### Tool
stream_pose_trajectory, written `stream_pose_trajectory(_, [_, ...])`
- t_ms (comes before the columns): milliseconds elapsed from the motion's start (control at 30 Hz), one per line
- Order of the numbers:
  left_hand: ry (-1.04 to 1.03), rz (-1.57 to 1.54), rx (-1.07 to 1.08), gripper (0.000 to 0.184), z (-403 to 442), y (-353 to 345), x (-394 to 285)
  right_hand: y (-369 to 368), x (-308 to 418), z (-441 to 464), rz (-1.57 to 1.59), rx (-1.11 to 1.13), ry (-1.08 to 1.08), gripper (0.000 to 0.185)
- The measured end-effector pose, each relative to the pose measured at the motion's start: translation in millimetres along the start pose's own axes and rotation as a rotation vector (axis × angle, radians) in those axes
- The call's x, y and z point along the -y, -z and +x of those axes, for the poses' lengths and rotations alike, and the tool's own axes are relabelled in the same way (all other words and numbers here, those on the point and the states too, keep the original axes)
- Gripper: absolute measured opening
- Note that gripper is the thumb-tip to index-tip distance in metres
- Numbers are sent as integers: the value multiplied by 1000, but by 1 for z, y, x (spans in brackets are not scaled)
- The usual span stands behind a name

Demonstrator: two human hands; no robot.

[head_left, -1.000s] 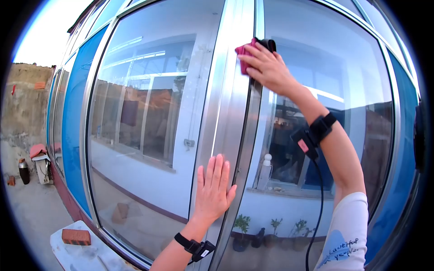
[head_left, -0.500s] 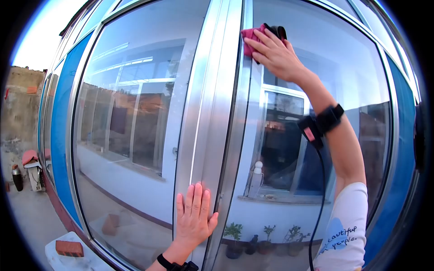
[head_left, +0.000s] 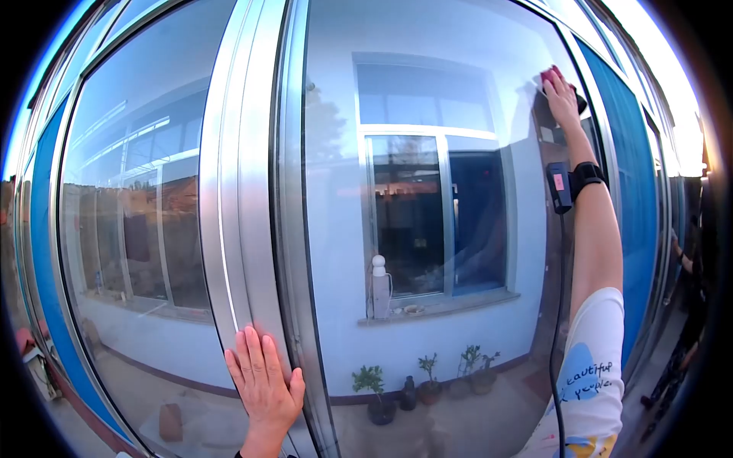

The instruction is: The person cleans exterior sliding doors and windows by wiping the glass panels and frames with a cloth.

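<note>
My left hand [head_left: 266, 382] lies flat on the silver metal window frame [head_left: 256, 221] at lower centre, its fingers stretched out and nothing in it. High on the right, my right hand [head_left: 563, 101] presses a pink cloth [head_left: 547, 76] against the large glass pane [head_left: 328, 221], close to the pane's right edge. Most of the cloth is hidden beneath the fingers, and a dark part pokes out at the hand's right side. A black strap with a small box [head_left: 561, 187] and a cable sits on my right wrist.
Potted plants [head_left: 382, 412] and a white-framed window [head_left: 405, 214] appear in the glass. Blue panels [head_left: 630, 191] flank the panes. At the far right edge, part of another person [head_left: 683, 263] shows. The cable [head_left: 556, 336] hangs down beside my right arm.
My right hand has moved the cloth across the pane, from its upper left edge to its upper right. My left hand stays on the frame. The view has turned to the right.
</note>
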State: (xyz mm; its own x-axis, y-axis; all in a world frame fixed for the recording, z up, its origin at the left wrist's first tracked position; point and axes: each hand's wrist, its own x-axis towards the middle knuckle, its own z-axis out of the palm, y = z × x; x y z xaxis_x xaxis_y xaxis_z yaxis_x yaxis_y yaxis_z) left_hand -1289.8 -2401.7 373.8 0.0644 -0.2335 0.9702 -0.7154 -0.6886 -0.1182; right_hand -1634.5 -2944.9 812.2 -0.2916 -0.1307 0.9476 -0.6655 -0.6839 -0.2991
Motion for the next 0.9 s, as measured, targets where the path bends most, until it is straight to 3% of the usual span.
stream_pose_trajectory(33, [3, -1, 1, 64, 1, -1, -1, -17, -54, 15, -160, 84, -48, 63])
stream_pose_trajectory(100, [-7, -2, -2, 65, 1, -1, 0, -7, -54, 7, -179, 163, -182, 66])
stream_pose_trajectory(133, [-9, -4, -7, 66, 1, -2, -2, -1, -39, 6, -166, 191, -226, 67])
stream_pose_trajectory(167, [-3, 5, -21, 66, 5, 0, 1, 18, 31, -2, -79, 137, -290, 65])
stream_pose_trajectory(300, [9, 15, -40, 61, 2, 2, 4, 14, 210, 5, 205, -20, 177, 55])
stream_pose_trajectory(367, [0, 9, -38, 59, 2, 0, 0, 43, 309, -34, 242, -72, 349, 53])
stream_pose_trajectory(500, [12, 26, -39, 60, 1, -1, -2, 49, 428, -90, 234, -200, 802, 46])
stream_pose_trajectory(567, [-5, 22, -29, 60, 1, -3, -5, 77, 452, -132, 362, -61, 839, 43])
stream_pose_trajectory(633, [12, 81, -39, 60, 1, 1, -3, 83, 433, -122, 433, -2, 945, 44])
stream_pose_trajectory(767, [24, 112, -55, 60, 1, -6, -6, 56, 363, -45, 274, -90, 814, 52])
stream_pose_trajectory(833, [46, 125, -46, 61, 4, -13, -16, 25, 279, 39, 65, -193, 1041, 47])
stream_pose_trajectory(867, [57, 151, -19, 62, 1, -5, -9, 14, 233, 67, 54, -181, 976, 49])
stream_pose_trajectory(900, [69, 155, -6, 63, -1, -7, -7, 23, 196, 69, 323, -41, 639, 53])
